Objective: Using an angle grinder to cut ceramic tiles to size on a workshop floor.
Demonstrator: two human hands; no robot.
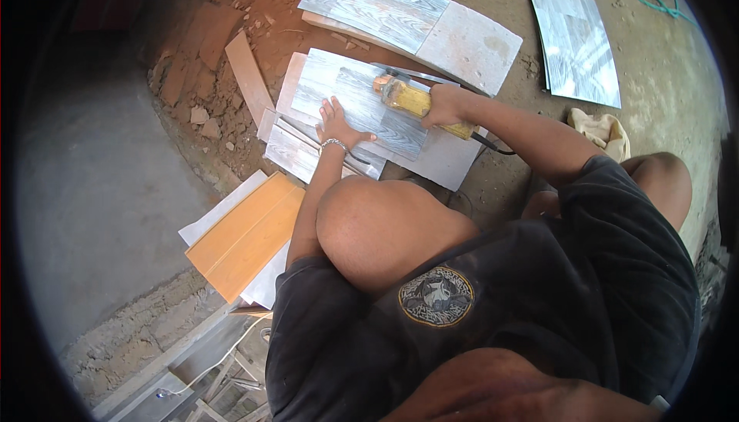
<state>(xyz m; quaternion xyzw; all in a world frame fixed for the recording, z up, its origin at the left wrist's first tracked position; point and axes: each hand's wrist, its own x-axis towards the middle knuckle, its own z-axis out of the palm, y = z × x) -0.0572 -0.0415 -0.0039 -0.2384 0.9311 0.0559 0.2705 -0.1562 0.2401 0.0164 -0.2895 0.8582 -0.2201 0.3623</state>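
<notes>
A yellow angle grinder (408,99) with a dark cord is in my right hand (446,106), its fingers wrapped round the body. Its head is over the far right part of a grey wood-patterned tile (323,83); whether the disc touches the tile I cannot tell. My left hand (340,125) lies spread on the near left part of the same tile, with a bracelet at the wrist. Under this tile is a plain pale slab (446,159). Cut tile strips (291,151) lie beside my left wrist.
Beyond the work lies another patterned tile on a pale slab (477,45). A glossy tile (573,41) is at the far right, near a beige cloth (600,131). Orange-brown panels (246,233) are at the left, by broken rubble (200,114). A green hose (654,3) curves at the top right.
</notes>
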